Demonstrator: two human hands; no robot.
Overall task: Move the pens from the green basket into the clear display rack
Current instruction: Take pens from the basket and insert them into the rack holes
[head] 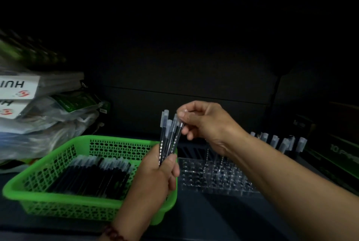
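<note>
Left of the green basket (58, 196), stacked white boxes (19, 87) read "HUI" (the rest is cut off). Over the basket's right edge, the left hand (157, 174) grips a bunch of pens (169, 135) upright, fingers curled round the barrels. The right hand (204, 122) pinches one pen's cap end. More loose pens (93, 176) lie in the basket, and the clear display rack (213, 178) stands just to its right.

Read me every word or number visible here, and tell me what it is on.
"HUI": upper white cardboard box, cut off at left.
"HU": white box beneath it.
"10 P": dark box, far right; rest blurred.
Print on black pens and green packet: too small.
</note>
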